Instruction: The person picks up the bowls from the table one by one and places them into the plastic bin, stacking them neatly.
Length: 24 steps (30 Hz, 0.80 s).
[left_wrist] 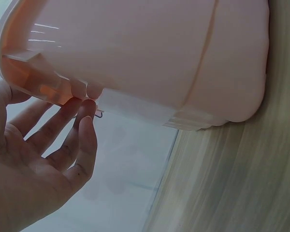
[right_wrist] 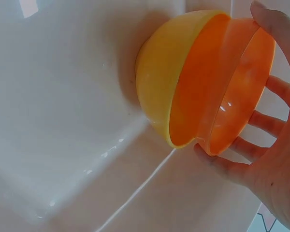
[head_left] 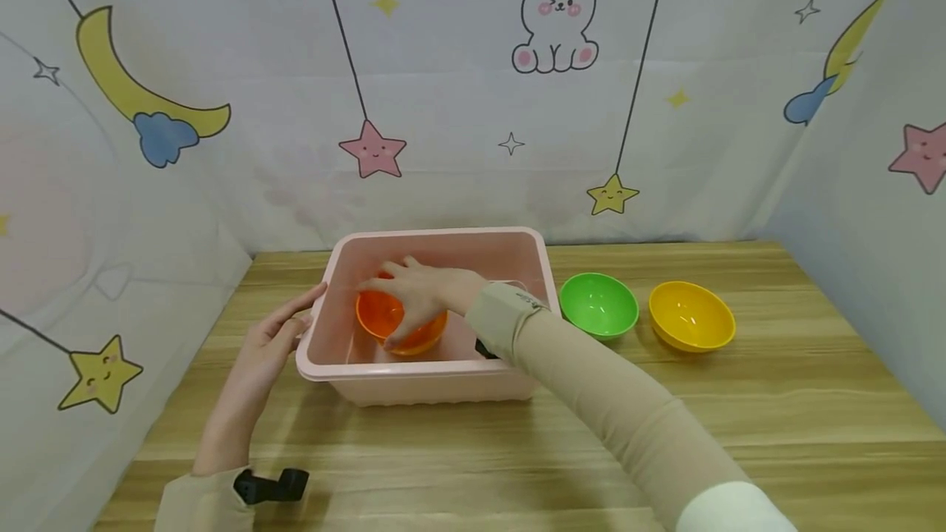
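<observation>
A pink plastic basin (head_left: 436, 384) stands on the wooden table, and my left hand (head_left: 277, 335) holds its left rim, fingers bent under the lip in the left wrist view. Inside the basin, toward its left side, my right hand (head_left: 424, 294) spreads over an orange bowl (right_wrist: 249, 87) and grips it by the rim, thumb on one side and fingers on the other. The orange bowl sits partly nested in a yellow bowl (right_wrist: 159, 77) on the basin floor. In the head view the hand covers part of both bowls.
To the right of the basin stand a green bowl (head_left: 599, 306) and another yellow bowl (head_left: 691, 317), side by side. The wooden table (head_left: 458, 466) ends at a printed cloth backdrop (head_left: 458, 89) behind and at both sides.
</observation>
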Tool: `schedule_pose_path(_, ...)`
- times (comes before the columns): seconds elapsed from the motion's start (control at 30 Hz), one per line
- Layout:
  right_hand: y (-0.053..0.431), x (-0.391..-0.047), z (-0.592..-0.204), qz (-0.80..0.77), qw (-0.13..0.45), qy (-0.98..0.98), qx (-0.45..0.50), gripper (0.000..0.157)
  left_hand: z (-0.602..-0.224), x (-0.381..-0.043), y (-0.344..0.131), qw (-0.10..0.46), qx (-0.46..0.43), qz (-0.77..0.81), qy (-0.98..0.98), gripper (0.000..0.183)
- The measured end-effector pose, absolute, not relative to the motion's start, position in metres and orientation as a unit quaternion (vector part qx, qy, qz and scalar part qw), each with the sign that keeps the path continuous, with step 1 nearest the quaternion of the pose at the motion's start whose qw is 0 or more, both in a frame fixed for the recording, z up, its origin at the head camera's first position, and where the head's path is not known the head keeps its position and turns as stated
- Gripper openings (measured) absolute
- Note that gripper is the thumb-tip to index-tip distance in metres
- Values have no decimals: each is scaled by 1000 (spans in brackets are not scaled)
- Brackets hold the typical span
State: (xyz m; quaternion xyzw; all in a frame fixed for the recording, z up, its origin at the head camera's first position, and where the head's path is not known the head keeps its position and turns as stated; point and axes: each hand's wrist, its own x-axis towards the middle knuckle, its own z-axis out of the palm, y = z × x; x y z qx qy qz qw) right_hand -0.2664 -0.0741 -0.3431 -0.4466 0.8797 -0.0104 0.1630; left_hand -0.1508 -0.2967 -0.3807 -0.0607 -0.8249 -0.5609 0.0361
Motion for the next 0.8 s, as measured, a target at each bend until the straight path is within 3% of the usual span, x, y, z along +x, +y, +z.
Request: schedule_pose_path(0.8, -72, -270, -349, -20, 178, 882, -436, 90, -383, -152, -298, 47, -75, -570, -817, 46)
